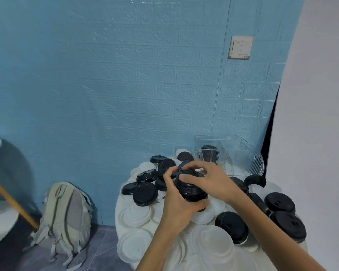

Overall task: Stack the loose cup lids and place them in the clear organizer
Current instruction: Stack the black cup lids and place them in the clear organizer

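I observe both hands meeting over the middle of the worktop point(123, 210), which is round, white and almost wholly covered in loose lids. My left hand point(179, 206) wraps from below and behind around a stack of black lids point(191, 189), its grip pressed closed on the stack's lower part. My right hand point(209, 181) comes from the right, thumb against the near side of the stack and fingers curled over its top edge, pinching the uppermost lid.

Loose black lids point(145, 193) lie to the left of the stack and more lie to the right, near the worktop's edge. White lids point(134, 245) overlap across the near part of the surface.

The clear organizer point(241, 157) stands at the far right of the worktop, against the blue wall point(106, 85). A short column of black lids point(209, 153) already stands upright inside it.

A grey backpack point(67, 218) leans against the wall on the floor to the left.
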`<state>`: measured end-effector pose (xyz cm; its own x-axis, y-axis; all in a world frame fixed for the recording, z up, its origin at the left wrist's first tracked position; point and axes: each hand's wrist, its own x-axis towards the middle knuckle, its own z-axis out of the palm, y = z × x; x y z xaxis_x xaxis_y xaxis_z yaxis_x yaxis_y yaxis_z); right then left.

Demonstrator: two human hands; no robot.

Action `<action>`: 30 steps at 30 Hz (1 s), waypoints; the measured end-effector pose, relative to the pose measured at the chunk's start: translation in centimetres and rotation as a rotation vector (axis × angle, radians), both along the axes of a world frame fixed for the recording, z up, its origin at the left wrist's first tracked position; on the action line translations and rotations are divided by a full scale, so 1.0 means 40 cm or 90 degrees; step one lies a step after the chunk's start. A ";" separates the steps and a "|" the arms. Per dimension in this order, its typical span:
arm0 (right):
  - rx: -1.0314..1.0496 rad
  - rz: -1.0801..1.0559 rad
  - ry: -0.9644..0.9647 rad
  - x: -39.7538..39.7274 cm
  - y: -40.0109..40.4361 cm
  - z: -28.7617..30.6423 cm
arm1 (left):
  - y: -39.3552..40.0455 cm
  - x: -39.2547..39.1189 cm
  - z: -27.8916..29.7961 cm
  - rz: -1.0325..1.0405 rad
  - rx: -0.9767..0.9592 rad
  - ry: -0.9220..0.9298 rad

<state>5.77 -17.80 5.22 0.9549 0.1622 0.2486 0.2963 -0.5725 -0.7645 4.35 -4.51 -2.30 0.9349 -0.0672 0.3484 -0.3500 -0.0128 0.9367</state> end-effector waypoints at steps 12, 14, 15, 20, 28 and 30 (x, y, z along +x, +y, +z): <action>0.180 0.032 0.106 -0.001 0.010 -0.018 | 0.001 -0.010 0.017 0.009 -0.052 -0.010; 0.226 -0.002 0.142 0.005 0.006 -0.021 | -0.001 -0.015 0.023 0.002 -0.059 -0.011; 0.248 -0.014 0.167 0.007 0.006 -0.022 | -0.001 -0.016 0.025 -0.002 -0.061 -0.012; 0.382 0.022 0.258 0.001 0.015 -0.041 | -0.006 -0.017 0.040 -0.039 -0.112 0.007; 0.356 -0.053 0.210 0.009 0.028 -0.061 | -0.014 -0.010 0.077 -0.043 -0.279 0.120; 0.372 -0.077 0.214 0.002 0.036 -0.062 | -0.016 -0.008 0.080 -0.032 -0.270 0.118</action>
